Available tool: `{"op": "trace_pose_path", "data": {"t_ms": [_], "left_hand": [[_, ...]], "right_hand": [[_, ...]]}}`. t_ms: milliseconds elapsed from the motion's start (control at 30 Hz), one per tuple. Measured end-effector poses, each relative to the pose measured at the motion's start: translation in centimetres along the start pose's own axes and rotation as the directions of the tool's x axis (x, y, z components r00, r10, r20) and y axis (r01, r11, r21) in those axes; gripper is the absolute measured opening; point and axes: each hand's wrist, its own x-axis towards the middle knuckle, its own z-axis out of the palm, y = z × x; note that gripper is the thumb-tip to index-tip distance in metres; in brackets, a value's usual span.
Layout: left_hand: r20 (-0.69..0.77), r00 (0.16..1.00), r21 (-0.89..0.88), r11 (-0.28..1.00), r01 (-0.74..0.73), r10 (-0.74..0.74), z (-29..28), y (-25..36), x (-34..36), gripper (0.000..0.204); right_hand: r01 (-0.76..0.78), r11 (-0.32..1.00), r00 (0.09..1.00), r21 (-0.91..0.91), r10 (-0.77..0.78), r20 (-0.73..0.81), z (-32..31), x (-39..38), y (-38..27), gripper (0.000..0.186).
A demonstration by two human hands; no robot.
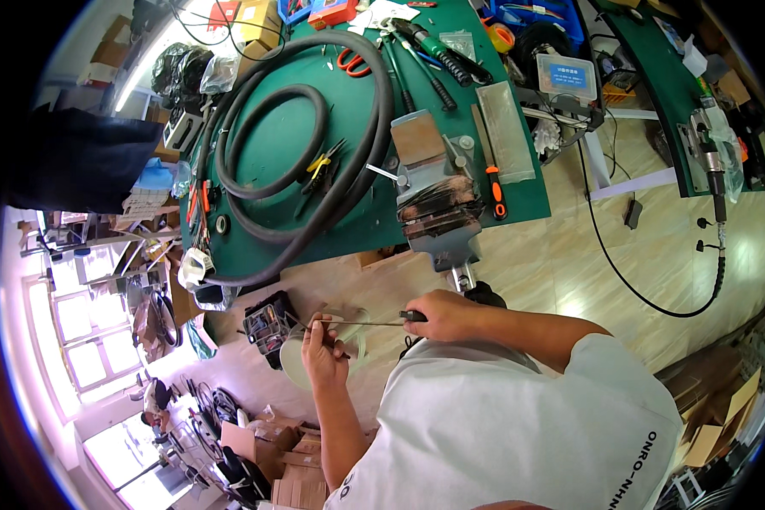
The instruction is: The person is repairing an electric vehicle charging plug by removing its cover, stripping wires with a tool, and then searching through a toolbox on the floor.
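Observation:
In front of my body, my right hand (438, 314) is wrapped round the black handle of a thin-shafted tool (374, 323). The brownish shaft runs leftward to my left hand (323, 350), whose fingers are closed near its far end. A small dark piece seems to stick out of those fingers, but I cannot make out what it is. Both hands are over the floor, off the table's near edge. Just beyond them a bench vise (442, 234) sits at the edge of the green table (357, 242), its jaws covered with dark, worn material.
A thick black hose (382, 110) lies coiled on the table. Right of the vise are an orange-handled file (495, 183) and a clear flat strip (506, 132). Yellow-handled pliers (321, 163) lie inside the coil. A toolbox (270, 327) and a translucent bin (293, 365) stand below.

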Motion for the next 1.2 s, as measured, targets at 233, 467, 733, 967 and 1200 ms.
{"op": "trace_pose_path", "data": {"t_ms": [233, 467, 733, 967, 1200], "left_hand": [[-0.09, 0.995, -0.123, 0.991, -0.056, 0.045, -0.3, -0.5, -1.4, 0.019], [-0.243, 0.969, -0.232, 0.968, -0.098, 0.04, -4.3, -1.2, -4.2, 0.019], [-0.408, 0.911, -0.369, 0.901, -0.229, 0.064, -10.9, -1.9, -8.7, 0.017], [-0.479, 0.878, -0.48, 0.841, -0.25, -0.013, -21.4, -3.3, -12.3, 0.03], [-0.434, 0.901, -0.464, 0.861, -0.207, -0.017, -35.5, -3.3, -17.6, 0.038]], "right_hand": [[-0.021, 1.0, 0.998, 0.007, 0.02, 0.066, 0.0, 1.2, -0.6, 0.027], [-0.018, 1.0, 0.983, -0.015, 0.021, 0.181, 2.5, 3.6, -1.7, 0.025], [-0.012, 0.998, 0.931, -0.055, 0.031, 0.363, 9.0, 6.1, -3.8, 0.022], [-0.003, 0.997, 0.882, -0.079, 0.039, 0.47, 19.3, 8.0, -7.6, 0.019], [-0.114, 0.985, 0.838, -0.127, 0.164, 0.52, 36.0, 8.3, -13.4, 0.016]]}}
